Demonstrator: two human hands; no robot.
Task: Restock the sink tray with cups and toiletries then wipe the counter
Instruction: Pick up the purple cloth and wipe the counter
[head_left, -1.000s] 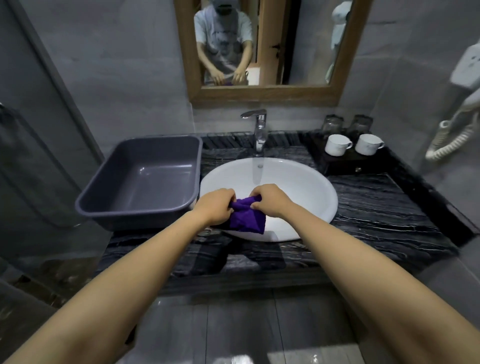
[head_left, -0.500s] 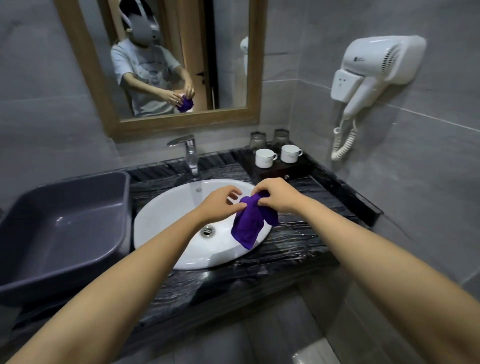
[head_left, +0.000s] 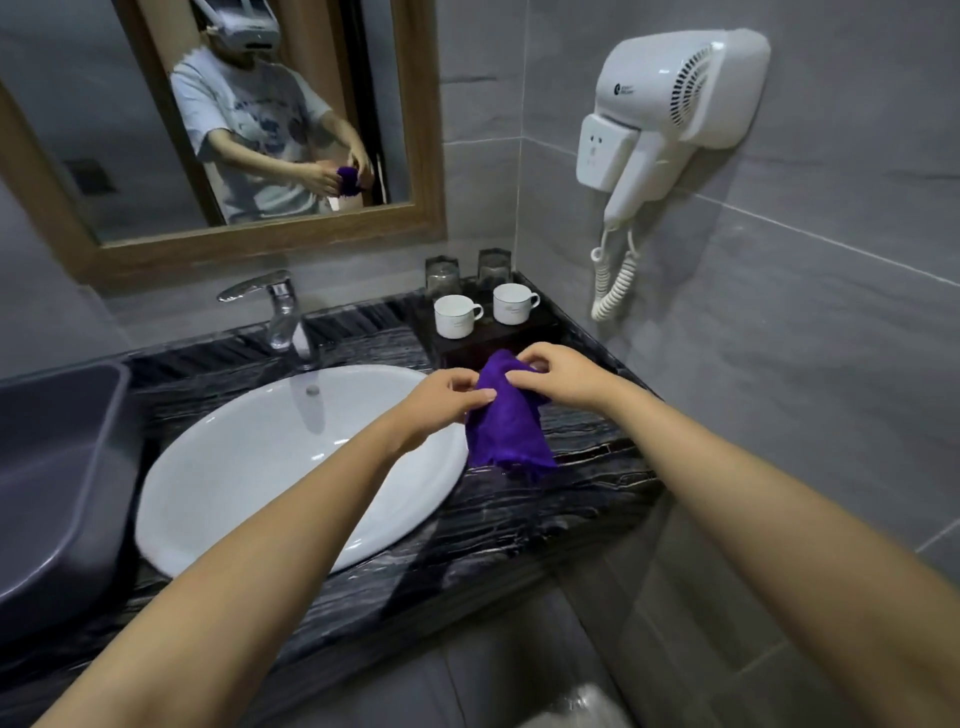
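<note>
The purple cloth (head_left: 506, 421) has moved from over the sink (head_left: 270, 467) to above the counter's (head_left: 587, 457) right end, just before the tray (head_left: 498, 340) holding two cups (head_left: 457, 315). The left hand (head_left: 441, 405) and right hand (head_left: 558, 374) both pinch its top, fingers clamped, its bottom hanging near the stone. Wiping looks about to begin.

Two bare forearms reach forward from the lower edge of the view, converging over the purple cloth (head_left: 506, 421). The left hand (head_left: 441, 400) pinches the cloth's upper left edge between thumb and fingers. The right hand (head_left: 558, 376), palm down, grips the cloth's top just beside it, fingers curled.
</note>
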